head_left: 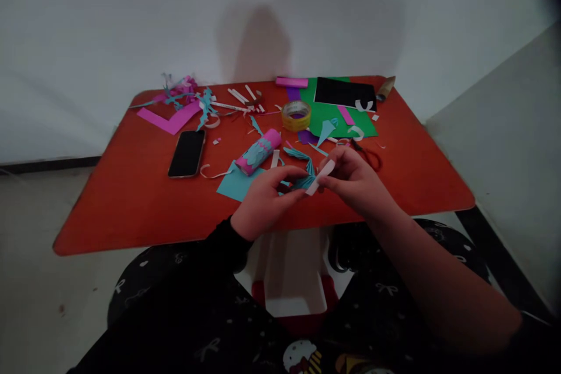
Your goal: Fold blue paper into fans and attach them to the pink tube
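Note:
My left hand (pixel 269 196) pinches a pleated piece of blue paper (pixel 302 178) above the front part of the red table. With thumb and fingers closed, my right hand (pixel 350 178) grips a short white paper strip (pixel 321 177), held against the folded blue paper. Just beyond my left hand lies a pink paper roll (pixel 258 152) with blue scalloped paper around it. A flat blue sheet (pixel 239 182) sits partly under that roll and my left hand. Scissors with red handles (pixel 371 158) lie behind my right hand, partly hidden.
On the red table (pixel 131 210) are a phone (pixel 187 153) at left and a roll of yellow tape (pixel 296 116) in the middle. Green paper (pixel 324 118) and a black sheet (pixel 344 93) lie at back right. Pink and blue scraps (pixel 184 93) are heaped at back left, near a wall.

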Available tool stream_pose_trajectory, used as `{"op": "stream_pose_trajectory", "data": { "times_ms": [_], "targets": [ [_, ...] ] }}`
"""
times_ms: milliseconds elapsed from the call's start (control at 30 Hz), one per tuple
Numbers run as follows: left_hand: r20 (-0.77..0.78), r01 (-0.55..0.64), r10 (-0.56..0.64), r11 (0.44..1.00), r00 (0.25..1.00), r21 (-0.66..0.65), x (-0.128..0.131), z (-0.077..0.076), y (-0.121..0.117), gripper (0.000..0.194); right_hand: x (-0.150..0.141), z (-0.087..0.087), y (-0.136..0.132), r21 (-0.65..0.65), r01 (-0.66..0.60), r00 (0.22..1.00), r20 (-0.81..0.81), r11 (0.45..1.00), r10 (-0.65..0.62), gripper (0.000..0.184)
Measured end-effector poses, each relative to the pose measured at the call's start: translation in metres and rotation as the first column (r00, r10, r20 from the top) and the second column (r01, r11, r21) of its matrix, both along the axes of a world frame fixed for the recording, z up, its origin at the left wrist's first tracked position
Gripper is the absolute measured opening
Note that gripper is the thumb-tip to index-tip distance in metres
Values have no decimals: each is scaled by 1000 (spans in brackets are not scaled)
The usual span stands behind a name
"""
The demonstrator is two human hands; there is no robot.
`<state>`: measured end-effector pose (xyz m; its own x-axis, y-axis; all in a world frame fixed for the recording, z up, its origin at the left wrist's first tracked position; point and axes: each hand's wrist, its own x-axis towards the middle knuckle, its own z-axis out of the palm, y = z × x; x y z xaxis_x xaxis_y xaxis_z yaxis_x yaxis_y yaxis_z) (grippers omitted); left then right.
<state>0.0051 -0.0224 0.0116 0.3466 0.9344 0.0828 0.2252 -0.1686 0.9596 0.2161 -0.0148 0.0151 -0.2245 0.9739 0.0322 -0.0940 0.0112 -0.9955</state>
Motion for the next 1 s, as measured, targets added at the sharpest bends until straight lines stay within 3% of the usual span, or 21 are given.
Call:
{"op": "stream_pose_trajectory", "data": {
  "times_ms": [333, 567, 800, 1000],
  "targets": [
    [7, 18, -18, 999, 1000, 47, 0, 6, -3, 29, -1, 1, -1, 48, 1, 1000, 8, 999, -1, 43],
    [88, 22, -25, 999, 996, 37, 2, 4, -7, 41, -5, 2, -5, 122, 22, 999, 25, 992, -25, 39],
    [8, -41, 41, 991, 999, 129, 9, 2, -13, 20, -9, -3, -10, 266, 51, 989, 119, 963, -85, 33],
    [-41, -29, 40, 969, 998, 245, 5, 5, -13, 19, -6, -1, -12, 351, 26, 973, 207, 936, -105, 29]
  ]
}}
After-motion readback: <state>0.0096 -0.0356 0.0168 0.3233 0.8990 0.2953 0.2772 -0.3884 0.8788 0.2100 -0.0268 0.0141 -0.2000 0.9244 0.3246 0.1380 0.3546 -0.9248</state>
